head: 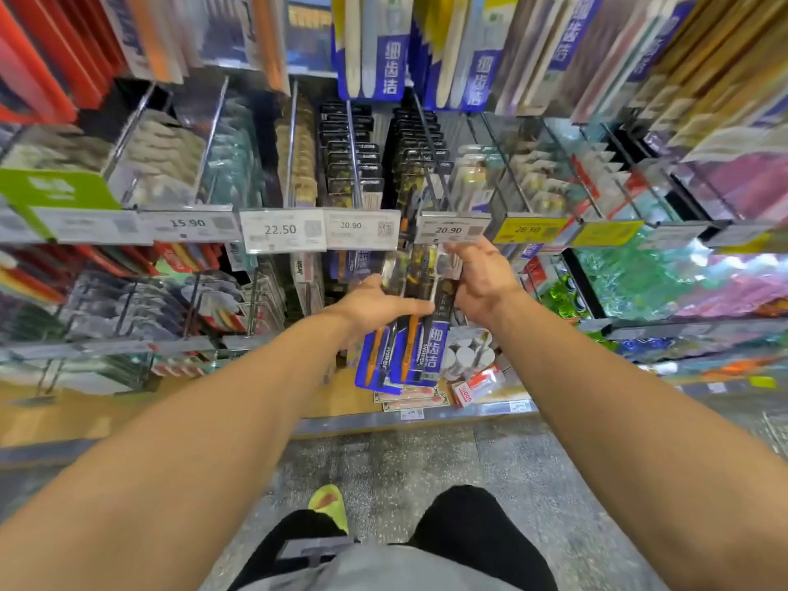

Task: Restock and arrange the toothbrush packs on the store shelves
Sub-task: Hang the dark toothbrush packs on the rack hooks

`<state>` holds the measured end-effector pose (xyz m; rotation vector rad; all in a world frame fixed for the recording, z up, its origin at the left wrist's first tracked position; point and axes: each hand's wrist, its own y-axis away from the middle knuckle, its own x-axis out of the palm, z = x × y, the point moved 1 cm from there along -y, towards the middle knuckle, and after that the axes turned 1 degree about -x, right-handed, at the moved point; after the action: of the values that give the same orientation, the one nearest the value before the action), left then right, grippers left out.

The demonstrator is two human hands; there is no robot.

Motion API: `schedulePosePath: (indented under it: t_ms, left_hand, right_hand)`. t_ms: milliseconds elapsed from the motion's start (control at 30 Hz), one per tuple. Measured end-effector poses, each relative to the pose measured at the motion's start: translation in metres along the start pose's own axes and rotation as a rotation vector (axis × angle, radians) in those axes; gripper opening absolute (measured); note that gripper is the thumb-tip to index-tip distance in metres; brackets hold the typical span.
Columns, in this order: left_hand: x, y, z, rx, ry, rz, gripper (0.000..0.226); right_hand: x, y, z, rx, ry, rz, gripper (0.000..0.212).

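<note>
Midway through hanging stock, by the look of it. Left hand [377, 302] gripping a small bundle of toothbrush packs [409, 330] at mid-height, thumb laid across the front, fingers curled behind. Right hand [479, 277] holding the upper right edge of the same bundle, fingers wrapped round the pack tops, just under the 20.90 price tag [452, 229]. Bundle upright, held in the air in front of the display, blue card bottoms hanging free above the bottom shelf [332, 403]. Above and behind, a peg hook [435, 164] with black-carded packs [420, 147] already threaded on. Exact fit of the pack holes to the hook tip not discernible: blurred and hidden behind the tag. Next, probably: lifting the pack tops level with the hook end beside the tag, lining up the hang holes, then sliding the packs back. Risk of the bundle fanning out if the grip loosens.
</note>
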<state>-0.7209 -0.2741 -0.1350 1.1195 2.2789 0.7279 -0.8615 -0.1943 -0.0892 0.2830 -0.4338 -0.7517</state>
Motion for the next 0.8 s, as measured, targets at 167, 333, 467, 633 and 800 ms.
schedulePosePath:
  t_ms: [167, 333, 467, 633, 800]
  left_hand:
    - [-0.003, 0.013, -0.011, -0.027, -0.013, 0.161, 0.049]
    - [-0.015, 0.006, -0.008, -0.046, -0.045, 0.151, 0.033]
    - [-0.020, -0.010, -0.002, -0.063, -0.083, 0.001, 0.025]
    - [-0.021, 0.001, -0.006, -0.028, -0.054, -0.095, 0.041]
    - [-0.024, -0.003, -0.002, -0.008, 0.012, -0.144, 0.044]
  right_hand:
    - [-0.008, -0.007, 0.002, -0.007, 0.016, 0.072, 0.024]
    - [-0.017, -0.012, 0.005, 0.047, -0.005, 0.128, 0.020]
    - [-0.021, -0.015, 0.003, 0.012, -0.004, 0.170, 0.026]
    - [-0.020, -0.013, 0.003, -0.011, 0.006, 0.205, 0.022]
    - [-0.016, -0.016, 0.000, -0.030, 0.009, 0.217, 0.021]
